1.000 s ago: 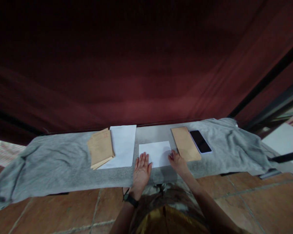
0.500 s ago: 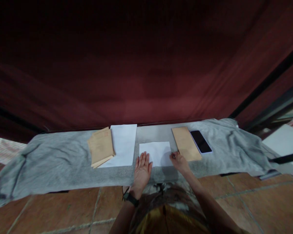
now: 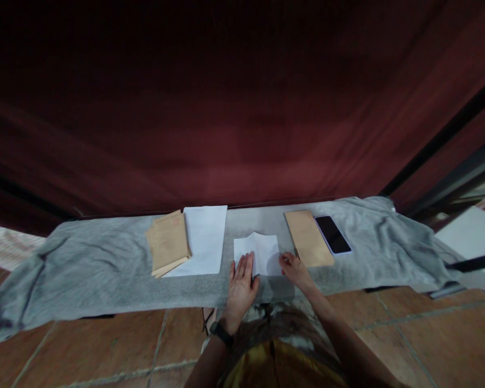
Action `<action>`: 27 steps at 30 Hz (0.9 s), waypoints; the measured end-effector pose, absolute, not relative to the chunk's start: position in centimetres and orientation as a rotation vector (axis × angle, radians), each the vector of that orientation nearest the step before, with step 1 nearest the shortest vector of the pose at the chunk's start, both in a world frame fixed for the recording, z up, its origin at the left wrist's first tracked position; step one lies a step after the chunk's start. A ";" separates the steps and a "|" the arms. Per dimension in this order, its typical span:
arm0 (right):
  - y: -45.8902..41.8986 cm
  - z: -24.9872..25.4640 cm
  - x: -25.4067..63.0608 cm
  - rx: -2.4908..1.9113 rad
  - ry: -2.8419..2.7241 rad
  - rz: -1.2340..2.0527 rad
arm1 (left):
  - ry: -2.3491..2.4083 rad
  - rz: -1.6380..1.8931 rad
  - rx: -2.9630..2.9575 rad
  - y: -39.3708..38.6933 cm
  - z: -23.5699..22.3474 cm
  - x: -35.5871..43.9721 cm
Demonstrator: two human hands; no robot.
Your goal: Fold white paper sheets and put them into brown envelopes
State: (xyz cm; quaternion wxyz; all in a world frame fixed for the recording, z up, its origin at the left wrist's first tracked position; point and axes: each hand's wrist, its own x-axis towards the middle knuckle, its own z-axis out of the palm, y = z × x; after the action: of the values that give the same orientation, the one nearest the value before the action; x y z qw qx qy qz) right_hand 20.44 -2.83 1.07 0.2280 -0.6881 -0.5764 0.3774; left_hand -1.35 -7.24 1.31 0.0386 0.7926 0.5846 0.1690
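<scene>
A white sheet of paper (image 3: 267, 254) lies in front of me on the grey cloth, with a raised ridge near its middle. Across its left half rests my left hand (image 3: 241, 281), fingers stretched out and palm down. At the sheet's right edge, my right hand (image 3: 295, 270) has its fingers curled in and closed on the paper's border; the fingertips are partly hidden. Close beside that hand is a stack of brown envelopes (image 3: 309, 237). To the left of the sheet lie larger white paper (image 3: 207, 240) and a fanned pile of brown envelopes (image 3: 170, 242) overlapping it.
A phone (image 3: 332, 235) with a purple edge lies right of the right-hand envelopes. Wrinkled grey cloth (image 3: 97, 264) covers the long narrow surface. Behind it rises a dark red panel (image 3: 242, 134). Tiled floor (image 3: 117, 345) shows below the front edge.
The sheet's middle has buckled up into a ridge and its two side edges are closer together. My left hand has shifted slightly right; my right hand has moved a little left.
</scene>
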 end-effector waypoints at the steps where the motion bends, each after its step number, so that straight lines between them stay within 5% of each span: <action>1: -2.8 1.0 20.4 -1.889 -1.576 1.047 | 1.803 0.533 2.437 -7.1 1.6 -1.2; 9: -2.9 1.3 20.6 -1.818 -1.455 1.085 | 1.640 0.576 2.525 -5.7 4.0 -0.2; 17: -2.6 1.2 20.3 -1.667 -1.243 1.204 | 1.622 1.621 0.954 -3.2 4.8 -0.6; 27: -4.9 3.3 16.5 -1.286 -1.175 1.575 | 1.629 1.477 0.698 -5.7 -0.1 1.1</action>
State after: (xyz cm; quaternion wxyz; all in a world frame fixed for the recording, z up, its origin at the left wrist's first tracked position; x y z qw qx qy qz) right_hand 16.49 -4.93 3.33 0.3860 -0.5052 -0.4615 0.6187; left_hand 1.12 -5.71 -0.08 0.4055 0.2764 0.6454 0.5854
